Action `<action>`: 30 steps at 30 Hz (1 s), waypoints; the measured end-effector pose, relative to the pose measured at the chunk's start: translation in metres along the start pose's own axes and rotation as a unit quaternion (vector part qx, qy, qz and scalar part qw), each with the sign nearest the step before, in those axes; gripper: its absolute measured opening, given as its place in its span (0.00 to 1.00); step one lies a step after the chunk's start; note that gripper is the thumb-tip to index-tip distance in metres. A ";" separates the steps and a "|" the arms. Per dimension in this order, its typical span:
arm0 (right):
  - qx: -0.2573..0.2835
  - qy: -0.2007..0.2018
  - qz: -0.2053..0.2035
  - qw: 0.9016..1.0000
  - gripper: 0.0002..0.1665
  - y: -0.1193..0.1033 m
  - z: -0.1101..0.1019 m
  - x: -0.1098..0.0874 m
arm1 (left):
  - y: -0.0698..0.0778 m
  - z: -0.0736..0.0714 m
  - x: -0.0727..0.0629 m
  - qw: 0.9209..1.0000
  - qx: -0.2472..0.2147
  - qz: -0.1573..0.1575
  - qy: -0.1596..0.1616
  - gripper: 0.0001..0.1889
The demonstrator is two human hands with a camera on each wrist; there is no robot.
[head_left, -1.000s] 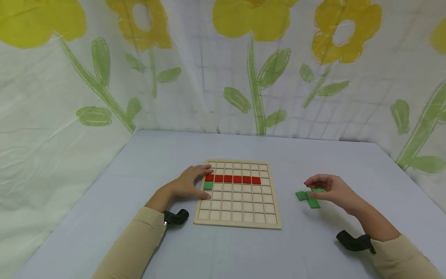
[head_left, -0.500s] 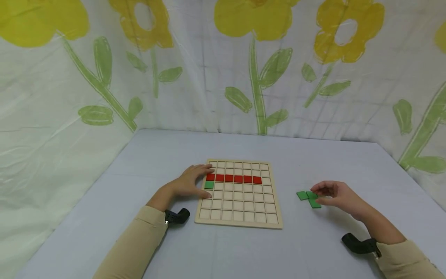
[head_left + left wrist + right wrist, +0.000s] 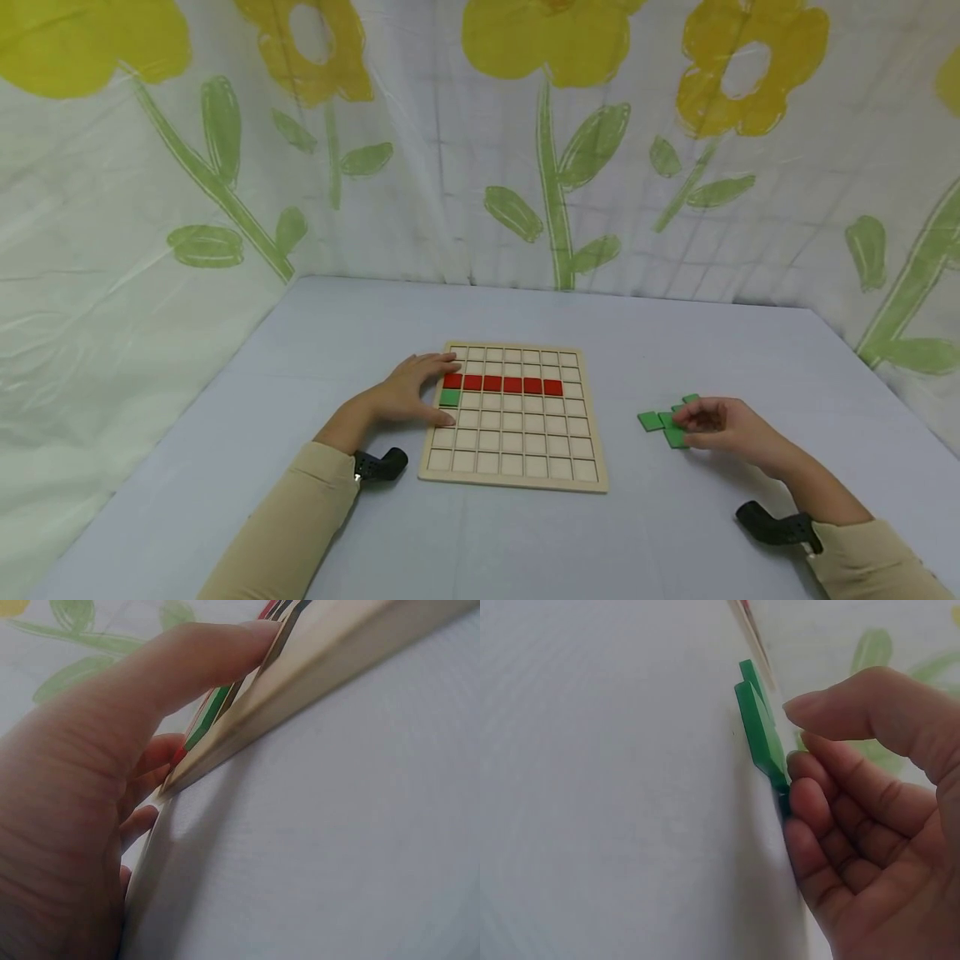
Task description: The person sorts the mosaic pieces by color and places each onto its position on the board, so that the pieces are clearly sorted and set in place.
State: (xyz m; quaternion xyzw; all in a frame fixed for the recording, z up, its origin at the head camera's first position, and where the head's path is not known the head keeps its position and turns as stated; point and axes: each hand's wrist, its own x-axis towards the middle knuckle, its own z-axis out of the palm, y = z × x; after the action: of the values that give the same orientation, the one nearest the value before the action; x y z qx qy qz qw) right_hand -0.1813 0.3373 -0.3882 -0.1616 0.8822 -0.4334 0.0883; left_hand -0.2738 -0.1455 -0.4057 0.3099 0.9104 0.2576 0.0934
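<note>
Near at hand, find the green tiles (image 3: 649, 422) loose on the worktop (image 3: 525, 550), right of the board (image 3: 517, 483), clustered beside and partly behind the right hand (image 3: 727, 427). Should handle as light, stiff and thin, perhaps slick, more apt to skid than to break; best taken by opposite side edges between thumb and index, with only a mild squeeze. Note the right fingers loosely bent, with thumb parted from index tip and nothing plainly pinched. A little farther, at the board's left edge, note the left hand (image 3: 405, 392) with fingers spread and thumb on the grid. Judge the board rigid and wooden, likely to slide if bumped, so worth steadying by the rim. Between left thumb and fingers, see a seated green tile (image 3: 450, 397) in a leftmost cell; in the next row away, see six red tiles (image 3: 492, 384). Judge these harder to lift, with grid ridges close about their sides. Cannot count the loose tiles for sure behind the right hand, nor tell touch from near-touch at its fingertips. Cannot see fully the cells under the left fingers, nor, farthest off, the cut-off top of the flowered cloth (image 3: 420, 192).
</note>
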 end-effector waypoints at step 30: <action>-0.066 -0.009 -0.005 0.998 0.18 -0.002 0.000 0.001 | 0.002 0.000 -0.001 1.000 -0.007 -0.005 0.001 0.46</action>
State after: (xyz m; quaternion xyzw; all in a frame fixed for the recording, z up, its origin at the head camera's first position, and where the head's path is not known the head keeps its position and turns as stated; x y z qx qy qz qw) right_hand -0.1813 0.3355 -0.3864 -0.1755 0.9071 -0.3733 0.0831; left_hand -0.2717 -0.1449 -0.4044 0.3043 0.9102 0.2637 0.0965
